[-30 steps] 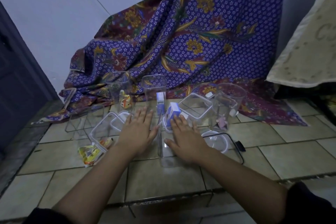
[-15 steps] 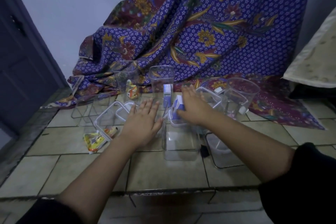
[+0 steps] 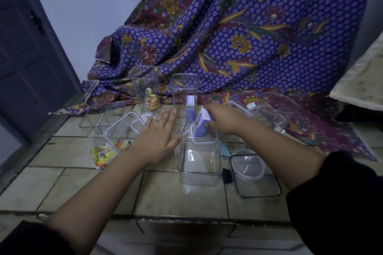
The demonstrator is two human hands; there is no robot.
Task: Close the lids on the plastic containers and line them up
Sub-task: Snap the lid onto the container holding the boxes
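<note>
The right hand [image 3: 226, 119] pinches a small blue-and-white box [image 3: 203, 124], thumb and curled fingers around it, just above the mouth of an open clear container [image 3: 200, 161] standing on the tiled counter [image 3: 62, 184]. The left hand [image 3: 158, 137] lies flat with fingers straight beside that container (contact is unclear). A black-rimmed lid [image 3: 258, 185] lies just right of it. Farther back stands a taller open container [image 3: 184, 91], in front of a batik cloth [image 3: 238, 27].
</note>
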